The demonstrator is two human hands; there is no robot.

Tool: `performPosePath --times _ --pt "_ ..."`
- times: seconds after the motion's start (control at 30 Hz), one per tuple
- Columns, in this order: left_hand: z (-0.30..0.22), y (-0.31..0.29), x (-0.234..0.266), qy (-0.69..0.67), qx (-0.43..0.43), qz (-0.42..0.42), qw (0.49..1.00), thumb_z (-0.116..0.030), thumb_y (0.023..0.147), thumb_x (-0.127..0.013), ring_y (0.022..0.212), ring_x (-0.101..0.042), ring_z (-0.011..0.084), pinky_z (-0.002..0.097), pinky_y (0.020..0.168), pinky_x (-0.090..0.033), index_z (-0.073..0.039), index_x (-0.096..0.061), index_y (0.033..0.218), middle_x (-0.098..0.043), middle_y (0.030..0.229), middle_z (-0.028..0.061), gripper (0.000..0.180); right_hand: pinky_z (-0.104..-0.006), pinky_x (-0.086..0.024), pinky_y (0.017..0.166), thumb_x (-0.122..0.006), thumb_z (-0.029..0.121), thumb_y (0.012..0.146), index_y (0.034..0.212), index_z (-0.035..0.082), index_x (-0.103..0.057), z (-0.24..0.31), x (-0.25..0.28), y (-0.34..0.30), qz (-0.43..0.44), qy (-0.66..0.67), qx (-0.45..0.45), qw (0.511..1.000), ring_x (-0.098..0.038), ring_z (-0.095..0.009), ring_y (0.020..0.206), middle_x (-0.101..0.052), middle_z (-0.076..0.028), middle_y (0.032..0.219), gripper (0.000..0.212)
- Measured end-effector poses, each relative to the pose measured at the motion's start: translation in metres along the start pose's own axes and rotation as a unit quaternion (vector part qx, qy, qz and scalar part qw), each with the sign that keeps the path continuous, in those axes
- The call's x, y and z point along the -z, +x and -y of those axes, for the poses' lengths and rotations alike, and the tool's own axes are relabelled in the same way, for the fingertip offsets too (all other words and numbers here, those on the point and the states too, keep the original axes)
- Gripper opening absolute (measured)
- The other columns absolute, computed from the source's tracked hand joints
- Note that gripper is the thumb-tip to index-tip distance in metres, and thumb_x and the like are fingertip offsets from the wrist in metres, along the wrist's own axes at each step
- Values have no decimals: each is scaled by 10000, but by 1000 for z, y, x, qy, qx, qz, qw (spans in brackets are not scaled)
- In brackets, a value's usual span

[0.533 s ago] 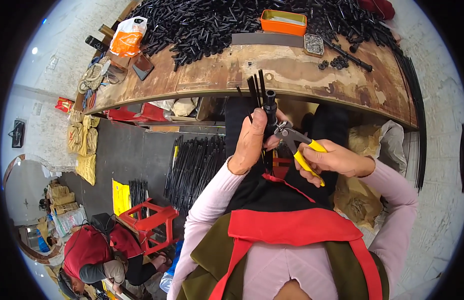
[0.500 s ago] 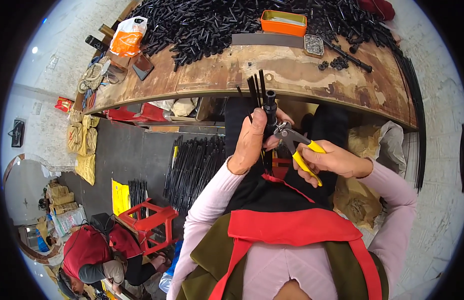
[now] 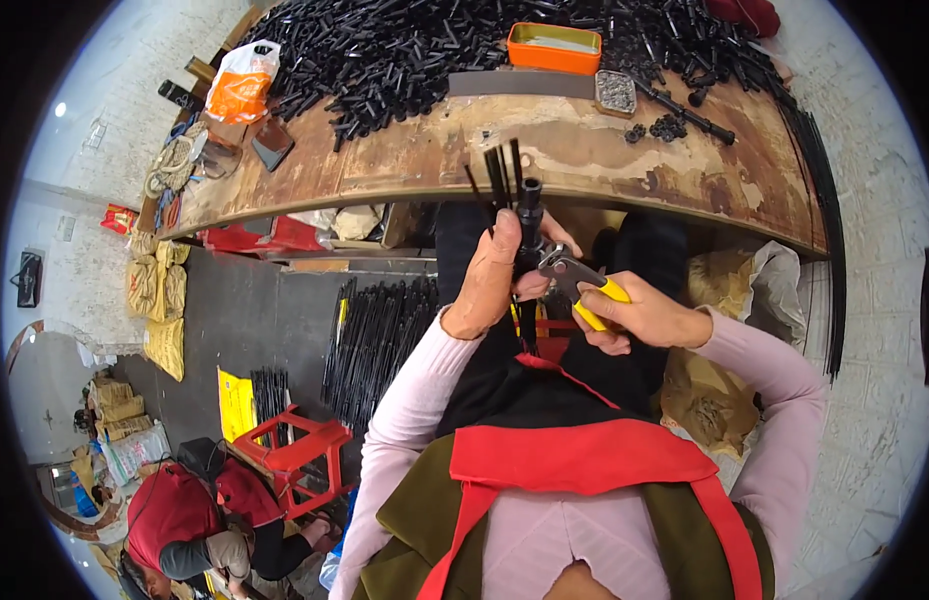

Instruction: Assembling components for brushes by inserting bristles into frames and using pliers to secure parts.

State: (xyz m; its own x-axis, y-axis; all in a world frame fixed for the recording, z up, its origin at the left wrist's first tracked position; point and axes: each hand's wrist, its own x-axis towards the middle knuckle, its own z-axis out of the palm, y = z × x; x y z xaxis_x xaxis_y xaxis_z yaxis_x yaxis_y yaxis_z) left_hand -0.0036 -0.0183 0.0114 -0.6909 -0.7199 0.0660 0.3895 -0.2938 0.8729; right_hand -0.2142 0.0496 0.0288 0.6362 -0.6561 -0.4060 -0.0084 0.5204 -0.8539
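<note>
My left hand (image 3: 481, 285) is wrapped round a black tubular piece (image 3: 529, 203) with a wider collar, upright in front of my lap. Several thin black rods (image 3: 496, 178) stick up beside it, past my thumb. Yellow-handled pliers (image 3: 576, 271) sit in my closed right hand (image 3: 652, 312), with their handles squeezed close together. The pliers' jaws meet the tubular piece just below the collar, near my left fingers. What exactly lies between the jaws is hidden.
The wooden workbench (image 3: 404, 165) bears a heap of black tubular parts (image 3: 384, 75), an orange tin (image 3: 555, 60), a small box of metal bits (image 3: 615, 92) and a phone (image 3: 271, 143). Black rods (image 3: 379, 340) stand on the floor left, near a red stool (image 3: 299, 450) and another person (image 3: 174, 520).
The pliers' handles have come together in my right hand; they were spread apart before. My left hand keeps its hold, and the whole view has shifted slightly.
</note>
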Motion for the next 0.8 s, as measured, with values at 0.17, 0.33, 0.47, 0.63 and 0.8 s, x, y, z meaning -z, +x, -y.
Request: performPosePath --times 0.17,0.33,0.47,0.63,0.8 --pt "1 16 24 15 -28 -97 995 -652 984 -280 447 -321 75 225 428 -293 38 -547 1176 -352 543 -26 764 -326 -467 594 -642 166 909 918 14 -578 8 35 -3 -131 -400 158 893 -552 -236 613 -550 -101 697 166" --pt "3 47 31 81 50 -58 994 -459 1055 -324 675 -546 116 252 662 -451 47 -517 1245 -541 708 23 574 -389 -506 736 -659 59 776 1023 38 -657 67 137 -1 -360 -623 235 653 -626 -352 840 -640 -151 909 248" --pt "15 60 37 30 69 -39 996 -463 1054 -327 633 -482 102 251 635 -426 50 -515 1236 -481 684 4 576 -406 -512 738 -647 82 776 1026 49 -658 92 195 46 -402 -676 185 590 -640 -325 855 -649 -135 903 253" --pt "17 57 36 -3 52 -86 995 -465 1052 -345 604 -459 91 245 590 -401 55 -525 1223 -473 677 -4 576 -412 -510 720 -646 57 752 985 57 -658 98 219 78 -389 -749 112 525 -646 -299 846 -642 -100 865 233" --pt "-5 41 22 2 14 -88 996 -455 1051 -361 605 -458 82 241 591 -395 55 -532 1216 -483 678 -2 563 -425 -510 737 -647 89 770 986 68 -660 103 214 83 -397 -732 101 545 -649 -314 874 -660 -114 898 217"
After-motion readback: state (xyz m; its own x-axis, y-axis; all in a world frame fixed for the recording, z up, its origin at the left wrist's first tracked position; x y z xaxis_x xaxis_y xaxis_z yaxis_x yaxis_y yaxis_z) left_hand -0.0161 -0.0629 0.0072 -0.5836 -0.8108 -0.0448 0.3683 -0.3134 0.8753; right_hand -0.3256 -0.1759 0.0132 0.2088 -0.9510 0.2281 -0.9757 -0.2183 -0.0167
